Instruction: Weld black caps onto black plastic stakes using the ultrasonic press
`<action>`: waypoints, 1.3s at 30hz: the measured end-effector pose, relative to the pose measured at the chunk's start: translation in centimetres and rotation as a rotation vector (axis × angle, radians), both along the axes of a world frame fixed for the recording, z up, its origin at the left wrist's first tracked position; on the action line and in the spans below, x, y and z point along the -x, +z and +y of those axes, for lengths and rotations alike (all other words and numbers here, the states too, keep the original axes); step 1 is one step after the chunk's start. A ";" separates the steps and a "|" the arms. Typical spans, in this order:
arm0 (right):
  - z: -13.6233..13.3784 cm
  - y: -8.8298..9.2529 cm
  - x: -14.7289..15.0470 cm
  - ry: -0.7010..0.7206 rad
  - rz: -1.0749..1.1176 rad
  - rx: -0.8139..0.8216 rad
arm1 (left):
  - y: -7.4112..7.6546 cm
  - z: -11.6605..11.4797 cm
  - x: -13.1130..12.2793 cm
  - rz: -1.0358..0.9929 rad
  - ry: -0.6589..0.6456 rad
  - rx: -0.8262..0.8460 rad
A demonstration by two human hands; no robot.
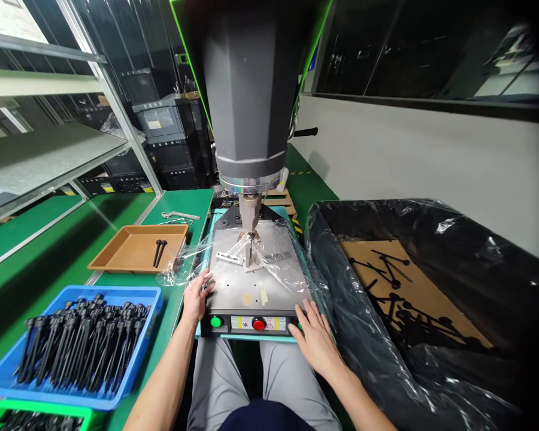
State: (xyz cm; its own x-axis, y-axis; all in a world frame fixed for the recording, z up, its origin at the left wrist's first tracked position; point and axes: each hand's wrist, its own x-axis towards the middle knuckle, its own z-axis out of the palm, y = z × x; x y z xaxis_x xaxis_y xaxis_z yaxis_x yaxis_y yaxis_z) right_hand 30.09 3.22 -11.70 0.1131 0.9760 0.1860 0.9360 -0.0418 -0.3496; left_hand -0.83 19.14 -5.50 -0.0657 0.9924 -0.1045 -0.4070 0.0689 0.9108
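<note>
My left hand rests at the left front edge of a grey metal press base, fingers loosely bent and holding nothing. My right hand lies over the base's right front corner with fingers stretched out, partly covering a green button there. Along the front panel are another green button and a red button. Above the base, the machine's metal horn points down at a small metal fixture. Clear plastic film is draped over the plate around it.
To the left, a brown tray holds two black, rod-like parts; a blue bin holds many more. A green bin stands nearest. Wrenches lie behind. On the right, a box lined with black plastic contains scattered black parts on cardboard.
</note>
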 end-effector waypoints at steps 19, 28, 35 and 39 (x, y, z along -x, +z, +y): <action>-3.0 -5.4 -1.2 -0.392 0.323 -0.315 | -7.2 -9.3 2.6 0.938 0.235 0.082; -1.8 -6.0 -1.8 -0.469 0.351 -0.268 | -8.0 -8.3 3.5 0.937 0.107 -0.001; -1.4 -6.8 -1.7 -0.514 0.368 -0.299 | -8.6 -7.9 4.0 0.930 0.090 0.007; -1.8 -7.1 -2.2 -0.442 0.387 -0.283 | -8.4 -7.7 4.6 0.777 0.028 0.036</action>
